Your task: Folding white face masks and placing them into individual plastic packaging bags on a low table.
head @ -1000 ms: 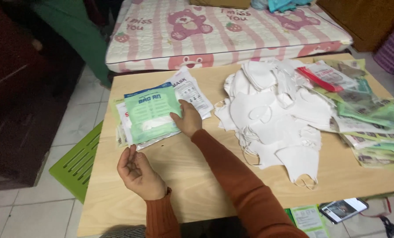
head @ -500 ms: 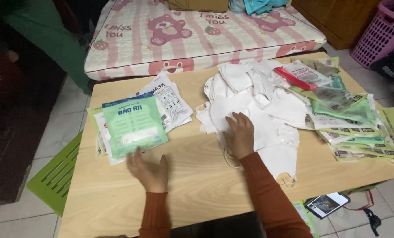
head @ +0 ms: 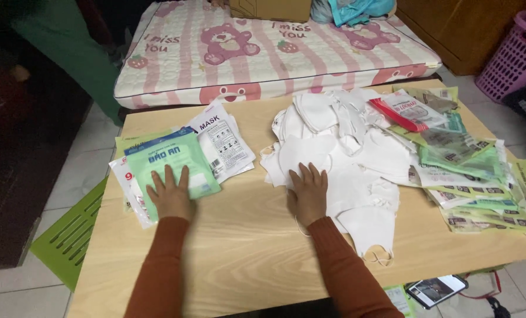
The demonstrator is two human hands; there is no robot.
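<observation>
The left hand (head: 170,197) lies flat, fingers (head: 168,176) spread and gripping nothing, on the green packet (head: 171,162) topping a stack of packets (head: 221,141) on the desk (head: 239,253). The right hand (head: 307,193), likewise spread flat, presses the pile of white masks (head: 339,147); more green packets (head: 469,176) lie beyond its fingers to the right.
</observation>
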